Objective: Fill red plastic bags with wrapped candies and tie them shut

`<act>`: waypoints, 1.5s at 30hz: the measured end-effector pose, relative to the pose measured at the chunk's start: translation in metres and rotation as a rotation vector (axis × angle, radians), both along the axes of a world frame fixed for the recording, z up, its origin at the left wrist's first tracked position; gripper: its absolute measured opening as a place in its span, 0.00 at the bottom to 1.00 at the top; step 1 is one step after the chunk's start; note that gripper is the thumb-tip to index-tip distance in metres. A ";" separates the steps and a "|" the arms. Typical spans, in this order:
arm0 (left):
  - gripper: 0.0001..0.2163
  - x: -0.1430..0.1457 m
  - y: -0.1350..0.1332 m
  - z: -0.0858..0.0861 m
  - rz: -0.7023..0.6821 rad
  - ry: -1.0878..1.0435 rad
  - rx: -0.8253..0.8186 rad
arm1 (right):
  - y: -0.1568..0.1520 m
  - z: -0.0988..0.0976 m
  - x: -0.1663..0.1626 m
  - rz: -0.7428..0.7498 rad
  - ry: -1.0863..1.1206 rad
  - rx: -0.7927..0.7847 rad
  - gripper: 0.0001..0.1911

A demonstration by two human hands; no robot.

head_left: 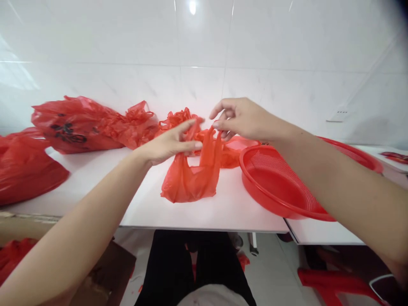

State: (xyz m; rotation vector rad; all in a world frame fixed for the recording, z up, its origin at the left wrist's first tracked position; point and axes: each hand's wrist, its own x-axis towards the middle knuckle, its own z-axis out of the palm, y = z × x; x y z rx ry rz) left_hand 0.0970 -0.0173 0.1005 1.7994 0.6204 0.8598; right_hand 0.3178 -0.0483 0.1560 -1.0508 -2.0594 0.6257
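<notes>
Red bag (195, 182) — right hand (240, 120) pinches one handle, left hand (165, 145) touches another.

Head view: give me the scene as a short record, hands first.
Left hand: at the near red plastic carrier bag, exact grip unclear
Right hand: thumb and fingertips pinching that bag's top
Bag base: over white table; contact unclear
Right of bag: red perforated basket
Far left: larger red plastic bag, black print, by tiled wall

Bag (193, 185) near tabletop (248, 219) front edge, middle; basket (259, 197) right of it; other bags (78, 134) along back edge; box (110, 267) below front edge, left side.
</notes>
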 end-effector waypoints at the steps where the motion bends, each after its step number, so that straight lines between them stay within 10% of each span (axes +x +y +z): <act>1: 0.29 0.006 -0.001 0.000 -0.004 0.109 0.008 | 0.000 0.000 -0.009 0.081 -0.018 0.008 0.07; 5: 0.16 0.020 -0.003 -0.002 0.054 0.322 -0.001 | -0.004 -0.004 -0.037 0.220 -0.082 0.114 0.09; 17: 0.15 -0.011 0.003 -0.014 0.000 0.007 -0.213 | 0.004 -0.054 -0.028 0.068 0.180 0.130 0.09; 22: 0.10 -0.019 0.002 -0.011 -0.066 0.102 -0.034 | -0.024 -0.045 -0.040 0.403 0.175 -0.018 0.08; 28: 0.03 -0.010 -0.016 -0.010 0.002 0.411 0.194 | 0.015 -0.082 -0.046 0.136 0.319 -0.106 0.09; 34: 0.13 -0.004 -0.018 -0.030 0.464 0.494 0.670 | 0.022 -0.113 -0.047 0.246 0.447 -0.434 0.11; 37: 0.14 -0.007 -0.018 -0.035 0.457 0.429 0.792 | 0.017 -0.113 -0.045 0.303 0.445 -0.495 0.10; 42: 0.15 -0.034 -0.016 -0.048 0.425 0.594 0.608 | 0.021 -0.127 -0.039 0.026 0.271 -0.111 0.20; 45: 0.17 -0.061 -0.020 -0.067 0.459 0.646 0.368 | 0.036 -0.153 -0.028 -0.150 0.290 -0.142 0.19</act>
